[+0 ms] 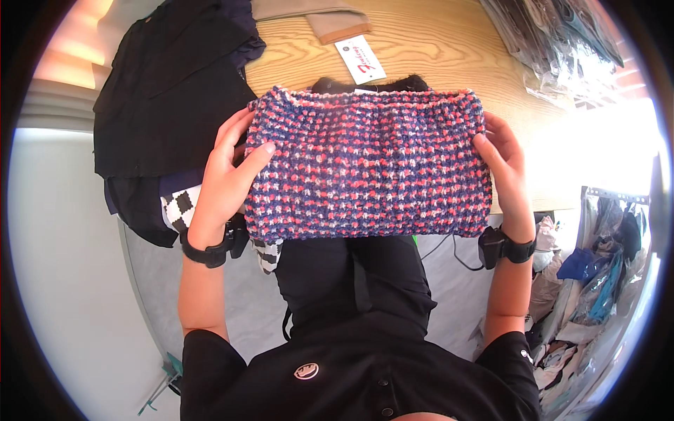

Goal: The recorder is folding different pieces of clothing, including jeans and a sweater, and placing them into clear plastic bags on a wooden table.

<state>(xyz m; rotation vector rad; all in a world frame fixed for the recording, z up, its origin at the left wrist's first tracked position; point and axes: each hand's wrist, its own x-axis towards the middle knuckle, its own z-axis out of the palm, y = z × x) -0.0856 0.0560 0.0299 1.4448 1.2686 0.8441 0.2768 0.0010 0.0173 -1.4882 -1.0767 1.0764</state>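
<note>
A folded knitted garment (372,165) in navy, red and white hangs between my two hands, its front spread flat and its lower edge over my lap. My left hand (228,168) grips its left side, thumb in front and fingers behind. On the opposite side my right hand (502,161) pinches the edge the same way, with most of the fingers hidden. Fuzzy black trim (407,84) shows along the top edge. Just beyond it a white card tag (361,59) lies on the wooden table (435,42).
A heap of dark clothes (175,91) covers the table's left side, with black-and-white checked cloth (184,207) under it. Beige fabric (337,21) lies at the far edge. Clothes in clear plastic bags (562,42) sit far right. More bagged garments (590,274) fill a bin below right.
</note>
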